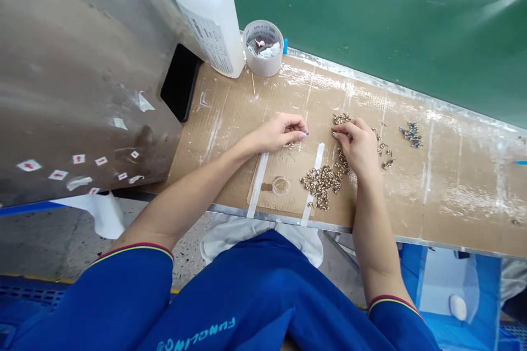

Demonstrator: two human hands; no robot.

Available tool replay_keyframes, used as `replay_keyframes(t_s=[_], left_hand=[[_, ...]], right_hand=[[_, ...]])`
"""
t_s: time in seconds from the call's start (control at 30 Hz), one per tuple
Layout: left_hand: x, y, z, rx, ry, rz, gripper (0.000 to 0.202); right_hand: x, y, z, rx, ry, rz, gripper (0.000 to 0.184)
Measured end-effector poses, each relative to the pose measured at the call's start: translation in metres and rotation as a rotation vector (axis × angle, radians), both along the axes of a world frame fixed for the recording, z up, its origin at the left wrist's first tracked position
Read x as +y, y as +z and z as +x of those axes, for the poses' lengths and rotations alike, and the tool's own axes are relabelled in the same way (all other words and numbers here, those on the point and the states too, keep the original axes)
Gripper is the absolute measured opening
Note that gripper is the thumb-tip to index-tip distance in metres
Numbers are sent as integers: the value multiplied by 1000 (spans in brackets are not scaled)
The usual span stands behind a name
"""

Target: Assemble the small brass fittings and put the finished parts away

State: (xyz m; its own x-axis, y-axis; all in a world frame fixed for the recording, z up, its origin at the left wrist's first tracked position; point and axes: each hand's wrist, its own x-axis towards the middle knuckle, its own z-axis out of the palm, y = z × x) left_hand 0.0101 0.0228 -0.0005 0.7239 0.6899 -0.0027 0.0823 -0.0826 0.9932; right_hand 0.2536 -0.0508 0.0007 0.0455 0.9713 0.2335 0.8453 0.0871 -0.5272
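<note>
Centrally, the left hand [282,132] is closed in a pinch around a tiny dark-tipped part [306,134]. The right hand [358,148] curves downward, its fingertips [334,130] at a scatter of small brass-coloured metal parts [321,186]; whether they grip one cannot be told. These parts lie on a brown cardboard-covered desk [461,197], beside a white tape strip [313,184]. Further right lies a cluster of blue-tipped metal parts [410,134]. A white plastic bottle with a blue cap [208,16] stands at the far edge.
</note>
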Motion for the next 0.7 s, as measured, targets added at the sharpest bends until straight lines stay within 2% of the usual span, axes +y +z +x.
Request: replay_keyframes(t_s=[0.2,0.33,0.47,0.7], left_hand=[[-5,-2,5,-43,25,-19,4],[-6,-2,7,-49,46,-16,4],[-6,-3,6,-31,45,4,4],[-6,-4,7,-21,51,17,5]], right_hand=[[6,-6,0,14,46,74,19],[0,0,6,-9,31,92,19],[-6,5,14,-40,79,32,19],[-4,0,15,-28,104,-25,18]])
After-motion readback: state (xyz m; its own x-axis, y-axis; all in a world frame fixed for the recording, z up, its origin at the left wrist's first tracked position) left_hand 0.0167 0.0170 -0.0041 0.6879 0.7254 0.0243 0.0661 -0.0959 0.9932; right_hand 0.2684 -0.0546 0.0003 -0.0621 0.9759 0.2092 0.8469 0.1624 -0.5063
